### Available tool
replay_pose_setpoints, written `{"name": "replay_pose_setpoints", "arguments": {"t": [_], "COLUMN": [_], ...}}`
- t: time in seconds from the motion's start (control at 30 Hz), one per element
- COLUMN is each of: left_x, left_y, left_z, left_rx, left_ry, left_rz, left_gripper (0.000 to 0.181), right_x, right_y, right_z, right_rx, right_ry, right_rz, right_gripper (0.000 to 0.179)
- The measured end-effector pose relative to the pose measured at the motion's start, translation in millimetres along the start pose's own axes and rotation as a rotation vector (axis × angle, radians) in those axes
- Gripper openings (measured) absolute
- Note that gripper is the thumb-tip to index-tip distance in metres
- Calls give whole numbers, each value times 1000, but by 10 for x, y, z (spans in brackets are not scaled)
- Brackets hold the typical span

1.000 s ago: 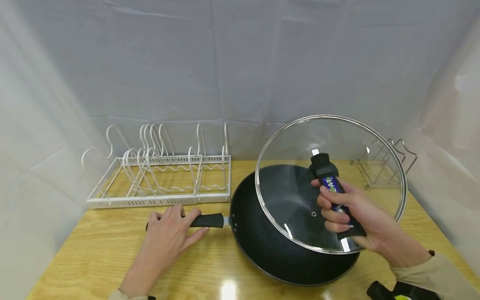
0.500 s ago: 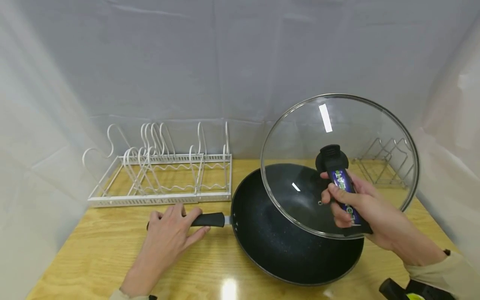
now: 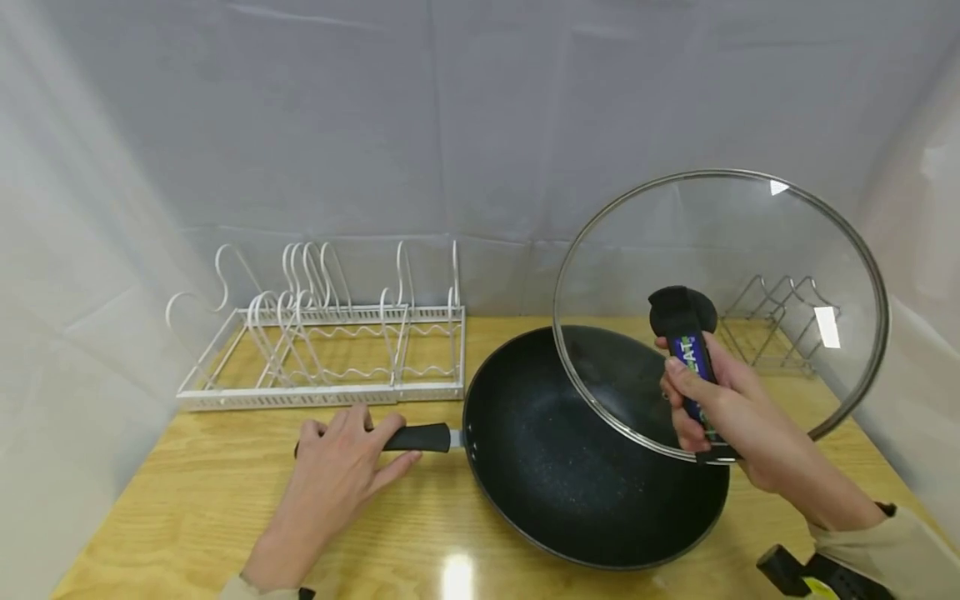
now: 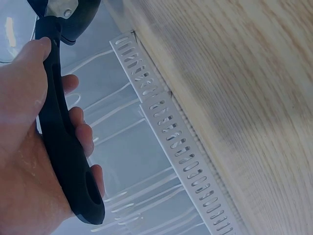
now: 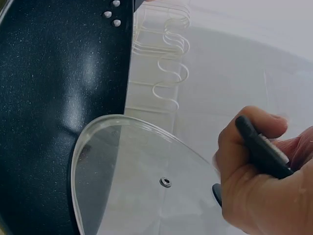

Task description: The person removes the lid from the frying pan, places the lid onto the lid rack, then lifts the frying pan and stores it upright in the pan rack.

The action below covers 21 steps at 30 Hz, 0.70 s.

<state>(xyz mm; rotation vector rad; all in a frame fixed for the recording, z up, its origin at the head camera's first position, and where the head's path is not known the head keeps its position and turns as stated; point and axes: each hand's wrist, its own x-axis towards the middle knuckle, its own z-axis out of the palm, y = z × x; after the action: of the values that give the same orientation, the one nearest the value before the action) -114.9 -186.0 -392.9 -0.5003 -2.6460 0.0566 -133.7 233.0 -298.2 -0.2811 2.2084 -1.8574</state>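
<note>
A black frying pan (image 3: pixel 570 475) sits on the wooden table, its handle (image 4: pixel 63 132) pointing left. My left hand (image 3: pixel 330 475) grips that handle; in the left wrist view the fingers curl round it from below, thumb along the top. My right hand (image 3: pixel 738 408) holds a round glass lid (image 3: pixel 780 242) by its black handle (image 5: pixel 264 152), which bears a blue label. Raised and tilted, the lid hangs over the pan's right side and beyond it. Through the glass, part of the pan shows. A small metal-ringed vent (image 5: pixel 166 182) is set in the lid.
A white wire rack (image 3: pixel 322 397) with upright loops stands behind the pan handle at the left. Seen through the lid, a smaller metal rack (image 3: pixel 772 325) stands at the back right. Grey-white sheeting (image 3: pixel 495 125) hangs behind the table (image 3: pixel 187 500).
My right hand has moved the lid up and to the right, tilting it more upright, so more of the pan is uncovered. The left hand and the pan have hardly moved.
</note>
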Motion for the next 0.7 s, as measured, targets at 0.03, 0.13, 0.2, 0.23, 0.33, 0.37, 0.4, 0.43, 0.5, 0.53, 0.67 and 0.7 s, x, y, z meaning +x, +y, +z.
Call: {"name": "replay_pose_setpoints", "arguments": {"t": [0.03,0.13,0.2,0.23,0.33,0.37,0.4,0.43,0.5,0.53,0.67,0.7], "left_x": [0,1,1,3,7,8,8,8,5,3,-2,-2], "left_y": [1,1,-2,-4,-9,-10,-10,-10,-8,-8,-7,-8], "left_z": [-1,-5,-7,-9,-13,-13,-14,-13,-12,-11,-7,-6], "left_rx": [1,0,2,3,5,5,6,6,4,3,0,2], "left_ry": [-5,-17,-19,-18,-15,-15,-14,-14,-11,-11,-7,-5], "left_rz": [-2,-5,-3,-2,-1,-2,-2,-1,-1,-1,-4,-3], "left_gripper": [46,46,47,47,47,47,46,46,46,46,45,45], "right_x": [-2,-7,-12,-16,-24,-26,-28,-29,-33,-34,-38,-40], "right_y": [0,4,5,4,-1,-1,0,2,7,10,22,24], "right_z": [-4,-16,-21,-24,-37,-43,-48,-55,-67,-74,-104,-111], "right_rx": [-2,11,15,19,46,56,65,71,83,88,134,141], "right_ry": [9,14,14,13,1,-5,-10,-15,-25,-29,-62,-70], "right_rz": [1,-2,-7,-7,-5,-5,-5,-6,-8,-9,-21,-25], "right_gripper": [35,33,33,34,35,35,35,36,35,35,35,35]}}
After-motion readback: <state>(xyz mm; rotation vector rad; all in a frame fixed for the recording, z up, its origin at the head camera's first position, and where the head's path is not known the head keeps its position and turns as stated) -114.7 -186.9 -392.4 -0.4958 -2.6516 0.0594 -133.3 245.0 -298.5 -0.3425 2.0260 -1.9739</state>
